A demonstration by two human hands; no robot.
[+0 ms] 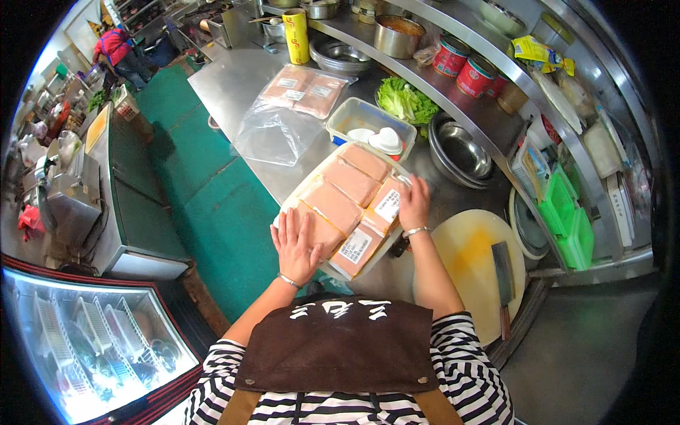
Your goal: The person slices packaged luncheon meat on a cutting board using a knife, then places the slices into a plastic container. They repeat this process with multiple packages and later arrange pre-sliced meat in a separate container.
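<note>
In front of me is a white plastic tray [297, 195] loaded with several packs of pink sliced meat [332, 204], some bearing printed labels. It lies partly over the counter's near edge. My left hand [295, 247] grips the tray's near-left side, fingers spread over the top of a pack. On the opposite side, my right hand [414, 204] holds the rim beside a labelled pack; its fingertips are partly hidden. Just beyond the tray stands a clear plastic container [340, 123] with white lidded items inside. Another bagged set of meat packs [305, 91] lies farther back beside loose clear plastic [276, 135].
A round cutting board [457, 265] with a cleaver [503, 281] lies to my right. Steel bowls [461, 151] and lettuce [406, 101] stand at the shelf's foot. Red cans [474, 77] and a steel pot [398, 37] fill the shelf. A lit display fridge [95, 340] is lower left; a person [117, 53] bends far off.
</note>
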